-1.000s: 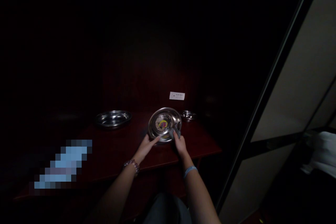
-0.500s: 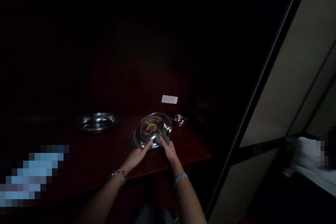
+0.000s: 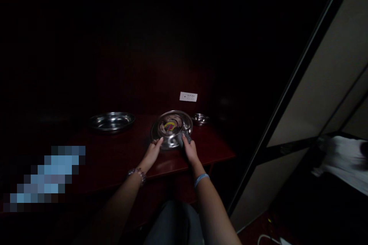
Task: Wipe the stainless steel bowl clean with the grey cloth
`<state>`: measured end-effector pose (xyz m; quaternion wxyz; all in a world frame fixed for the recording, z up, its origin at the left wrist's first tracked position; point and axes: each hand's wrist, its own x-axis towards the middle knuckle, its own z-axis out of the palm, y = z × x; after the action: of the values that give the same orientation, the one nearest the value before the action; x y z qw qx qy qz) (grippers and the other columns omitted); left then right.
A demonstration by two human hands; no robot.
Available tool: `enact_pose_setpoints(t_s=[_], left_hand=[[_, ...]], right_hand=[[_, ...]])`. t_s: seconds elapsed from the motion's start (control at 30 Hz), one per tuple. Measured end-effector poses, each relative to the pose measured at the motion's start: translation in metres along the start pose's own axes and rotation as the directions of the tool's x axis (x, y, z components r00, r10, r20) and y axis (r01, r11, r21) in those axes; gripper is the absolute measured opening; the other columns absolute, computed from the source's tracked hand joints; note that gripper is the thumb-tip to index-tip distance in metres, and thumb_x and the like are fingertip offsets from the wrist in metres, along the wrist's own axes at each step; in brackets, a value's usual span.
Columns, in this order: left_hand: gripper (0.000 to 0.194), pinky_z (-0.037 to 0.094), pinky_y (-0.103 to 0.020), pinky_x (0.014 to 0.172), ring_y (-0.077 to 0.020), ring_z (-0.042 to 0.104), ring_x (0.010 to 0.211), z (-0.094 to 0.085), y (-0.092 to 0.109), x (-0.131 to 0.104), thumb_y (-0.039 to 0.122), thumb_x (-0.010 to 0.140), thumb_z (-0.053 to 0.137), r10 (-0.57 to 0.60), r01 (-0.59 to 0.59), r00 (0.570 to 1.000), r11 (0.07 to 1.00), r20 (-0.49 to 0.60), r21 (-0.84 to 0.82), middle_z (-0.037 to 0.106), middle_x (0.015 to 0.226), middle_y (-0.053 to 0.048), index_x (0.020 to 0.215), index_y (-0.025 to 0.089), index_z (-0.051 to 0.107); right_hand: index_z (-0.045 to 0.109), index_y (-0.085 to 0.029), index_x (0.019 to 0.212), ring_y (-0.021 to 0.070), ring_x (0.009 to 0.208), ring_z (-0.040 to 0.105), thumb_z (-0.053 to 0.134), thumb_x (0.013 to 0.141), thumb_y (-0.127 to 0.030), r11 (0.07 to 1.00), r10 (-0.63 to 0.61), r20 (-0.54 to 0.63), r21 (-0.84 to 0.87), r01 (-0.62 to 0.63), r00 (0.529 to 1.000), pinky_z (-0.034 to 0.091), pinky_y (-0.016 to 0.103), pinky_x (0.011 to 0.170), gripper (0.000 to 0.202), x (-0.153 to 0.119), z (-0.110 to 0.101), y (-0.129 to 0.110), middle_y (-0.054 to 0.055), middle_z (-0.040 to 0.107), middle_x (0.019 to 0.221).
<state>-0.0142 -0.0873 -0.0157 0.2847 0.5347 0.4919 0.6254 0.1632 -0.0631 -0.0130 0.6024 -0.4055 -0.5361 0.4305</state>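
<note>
A round, shiny steel lid or plate [image 3: 172, 120] with a yellow and red label at its middle is held tilted above the table; I cannot tell which of the two it is. My left hand [image 3: 151, 154] grips its lower left rim, thumb on top. At the lower right rim, my right hand [image 3: 190, 150] is closed on a dark grey cloth [image 3: 184, 138] pressed against the metal. The fingers under the rim are hidden on both sides.
On the dark red table [image 3: 115, 157] a wide steel dish [image 3: 112, 121] stands at the left and a small steel bowl [image 3: 200, 119] at the right. A white socket panel [image 3: 188, 97] is on the wall behind. A pale panel [image 3: 322, 69] rises at the right.
The view has tilted down, so everything sits higher in it. The round steel piece is turned slightly in my hands, and both hands keep their hold.
</note>
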Motion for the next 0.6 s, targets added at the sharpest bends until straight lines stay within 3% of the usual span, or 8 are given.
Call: enact_pose_setpoints(t_s=[0.13,0.2,0.33,0.47,0.6], left_hand=[[0.063,0.032,-0.039,0.116,-0.0254,0.045,0.138,-0.003,0.009,-0.003,0.056,0.092,0.039,0.023,-0.028,0.996,0.998,-0.085,-0.057,0.054,0.143,-0.015,0.136,0.012,0.053],[0.063,0.032,-0.038,0.116,-0.0242,0.044,0.139,-0.002,0.011,-0.003,0.055,0.093,0.038,0.03,-0.035,0.997,0.997,-0.07,-0.069,0.052,0.145,-0.013,0.14,0.013,0.049],[0.066,0.035,-0.038,0.115,-0.0238,0.047,0.136,0.003,0.01,-0.003,0.051,0.083,0.057,0.061,-0.062,0.993,0.998,0.1,0.006,0.054,0.144,-0.008,0.139,0.018,0.05],[0.067,0.037,-0.038,0.113,-0.0257,0.053,0.131,0.002,0.01,-0.008,0.057,0.078,0.059,0.037,-0.096,0.955,0.977,0.295,0.189,0.059,0.139,-0.008,0.134,0.019,0.057],[0.067,0.035,-0.041,0.113,-0.0301,0.048,0.134,-0.002,0.012,-0.015,0.065,0.08,0.053,-0.039,-0.128,0.939,0.883,0.343,0.452,0.061,0.136,-0.009,0.131,0.022,0.061]], right_hand=[[0.077,-0.011,0.09,0.0254,0.088,0.071,0.062,0.08,-0.056,0.985,0.006,0.006,-0.172,-0.005,1.0,0.053,0.03,0.077,0.049,0.0,0.001,0.004,0.009,0.077,0.088],[0.077,-0.012,0.087,0.0249,0.086,0.071,0.061,0.08,-0.055,0.978,-0.004,0.015,-0.207,0.007,1.0,0.053,0.029,0.076,0.046,0.002,0.001,0.008,0.009,0.077,0.086],[0.077,-0.015,0.094,0.0239,0.087,0.071,0.06,0.082,-0.053,0.992,-0.007,0.002,-0.125,0.008,1.0,0.054,0.031,0.079,0.044,0.008,0.001,0.015,0.008,0.077,0.091],[0.075,-0.015,0.101,0.0243,0.092,0.07,0.058,0.084,-0.053,0.999,-0.004,0.0,-0.039,0.004,1.0,0.054,0.033,0.083,0.045,0.009,0.0,0.015,0.009,0.076,0.097],[0.075,-0.015,0.101,0.0247,0.093,0.07,0.057,0.084,-0.055,1.0,-0.004,0.025,-0.022,0.004,1.0,0.054,0.033,0.084,0.047,0.006,0.0,0.013,0.01,0.076,0.098]])
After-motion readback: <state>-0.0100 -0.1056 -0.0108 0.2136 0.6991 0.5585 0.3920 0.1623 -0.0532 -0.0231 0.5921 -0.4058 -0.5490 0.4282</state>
